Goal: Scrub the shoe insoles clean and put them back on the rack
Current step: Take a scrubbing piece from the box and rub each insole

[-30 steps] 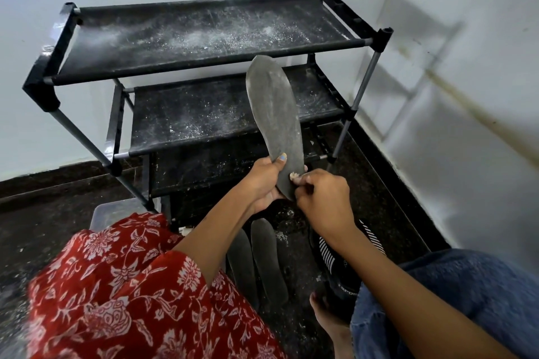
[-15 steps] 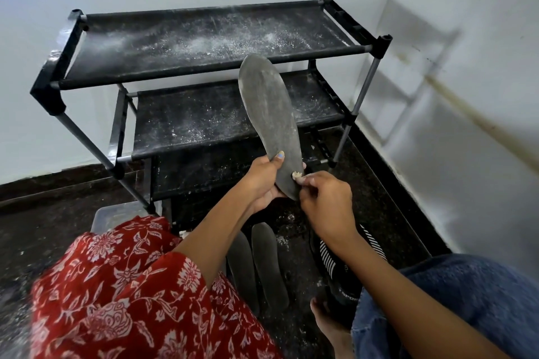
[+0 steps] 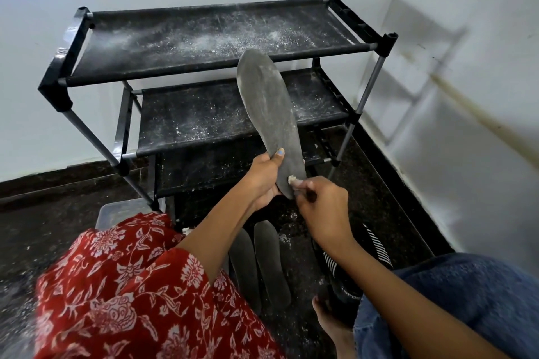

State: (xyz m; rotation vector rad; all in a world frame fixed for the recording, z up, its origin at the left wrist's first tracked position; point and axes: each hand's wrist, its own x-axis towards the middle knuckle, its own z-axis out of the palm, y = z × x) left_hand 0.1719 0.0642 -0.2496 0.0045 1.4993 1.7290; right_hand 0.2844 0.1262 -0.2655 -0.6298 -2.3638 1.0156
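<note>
Grey insole [image 3: 269, 119] held upright, toe end up, slightly tilted left, heel end down between both hands. Left hand [image 3: 264, 176] grips its lower part, thumb across the front face, fingers curled behind. Right hand [image 3: 322, 207] just right of the heel, fingers curled, pinching a small pale scrubbing bit [image 3: 291, 180] against the heel edge; what the bit is, cannot tell.

Insoles counted: three. One in hand, two more insoles [image 3: 259, 265] lying side by side on the dark floor [image 3: 43, 227] below the left forearm, partly hidden by it.

Rack [image 3: 70, 46]: one, black, behind the hands, three shelf levels visible, top and middle dusted with white powder. The held insole stands in front of the top and middle shelves, not touching either.

Below the right wrist: one black shoe [image 3: 347, 277] with white stripes, partly covered by the arm. A bare foot [image 3: 329, 318] beside it. Left of the left arm: red floral cloth [image 3: 131, 294] over the knee, and a clear plastic tub [image 3: 116, 210] edge behind it. Blue denim [image 3: 466, 300] under the right arm. White walls behind and right.
</note>
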